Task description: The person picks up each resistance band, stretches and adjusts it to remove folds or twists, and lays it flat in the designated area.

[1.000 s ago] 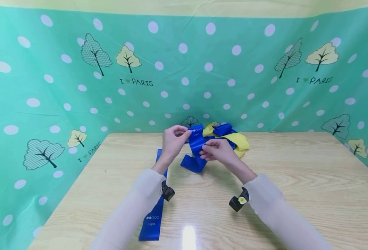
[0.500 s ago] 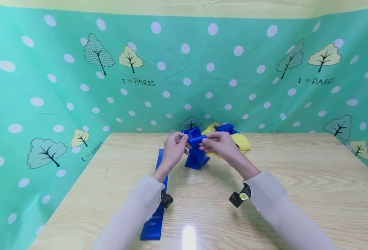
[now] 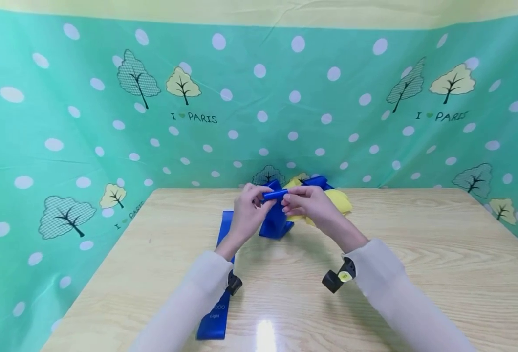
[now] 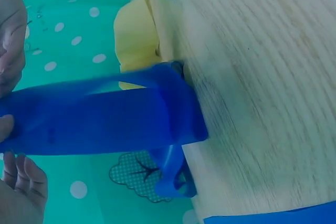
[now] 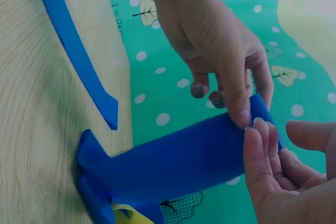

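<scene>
Left wrist view, nine o'clock: the held band (image 4: pixel 105 121) is cut off. Head view, seven o'clock: a sleeve (image 3: pixel 188 298) hides part of the flat band (image 3: pixel 212 327).

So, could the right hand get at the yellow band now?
Probably yes: part of the yellow band shows uncovered just past the right hand, though that hand is busy with the raised blue band.

Wears a plain off-white left sleeve (image 3: pixel 184 298) at seven o'clock, matching right sleeve (image 3: pixel 399 293) at four, black left wrist device (image 3: pixel 235 284) near six, black right wrist device (image 3: pixel 332 281) at five, small yellow sticker (image 3: pixel 345 276) on it
</scene>
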Demonstrator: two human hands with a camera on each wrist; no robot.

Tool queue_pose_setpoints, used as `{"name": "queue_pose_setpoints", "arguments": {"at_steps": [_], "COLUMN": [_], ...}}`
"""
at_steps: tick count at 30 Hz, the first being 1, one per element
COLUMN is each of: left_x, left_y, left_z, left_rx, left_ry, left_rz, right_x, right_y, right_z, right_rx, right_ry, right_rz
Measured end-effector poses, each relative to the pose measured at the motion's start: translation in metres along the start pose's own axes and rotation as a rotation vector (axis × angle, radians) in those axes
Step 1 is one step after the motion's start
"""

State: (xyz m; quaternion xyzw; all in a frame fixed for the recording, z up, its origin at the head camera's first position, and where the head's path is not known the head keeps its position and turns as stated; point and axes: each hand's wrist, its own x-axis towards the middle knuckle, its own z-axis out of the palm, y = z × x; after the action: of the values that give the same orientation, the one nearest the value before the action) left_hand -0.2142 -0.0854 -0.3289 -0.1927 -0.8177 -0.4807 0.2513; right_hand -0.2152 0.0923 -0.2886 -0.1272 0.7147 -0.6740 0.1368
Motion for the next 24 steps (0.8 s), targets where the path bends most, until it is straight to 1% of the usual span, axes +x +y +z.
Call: {"name": "queue_pose_setpoints", "arguments": {"at_steps": [2,4,9,12,14,17,19,21,24], "left_x": [0.0,0.001,0.005,0.008,0.01,0.012,0.013,0.013,0.012], "left_y": [0.0,-0.001,-0.003,-0.005,-0.004,-0.001,0.002,0.004,0.008], "left_z": [0.0,0.0,-0.001,-0.004,-0.006,-0.008,-0.01,-0.011,-0.014], "left_rx": [-0.012,-0.03,-0.041,-0.055,-0.079,-0.111,-0.125,-0.14,-0.173], "left_ry": [0.013,0.008,0.006,0.036,0.056,0.063,0.054,0.038,0.0], "left_rz": [0.013,0.016,-0.009,-0.019,-0.02,-0.019,-0.017,-0.021,-0.038], "right_x": [-0.001,-0.002,-0.004,-0.002,-0.001,0.0,0.003,0.006,0.012], "right_y": [0.0,0.001,0.005,0.011,0.015,0.024,0.03,0.033,0.035], "right_z": [0.0,-0.002,-0.005,-0.004,-0.001,0.003,0.006,0.008,0.01], "right_rx": [0.005,-0.002,-0.027,-0.028,-0.006,0.095,0.196,0.314,0.473], "right_ry": [-0.002,-0.005,0.0,-0.014,-0.054,-0.147,-0.209,-0.248,-0.257], "right_rz": [0.007,0.012,0.043,0.092,0.148,0.239,0.27,0.272,0.243]}}
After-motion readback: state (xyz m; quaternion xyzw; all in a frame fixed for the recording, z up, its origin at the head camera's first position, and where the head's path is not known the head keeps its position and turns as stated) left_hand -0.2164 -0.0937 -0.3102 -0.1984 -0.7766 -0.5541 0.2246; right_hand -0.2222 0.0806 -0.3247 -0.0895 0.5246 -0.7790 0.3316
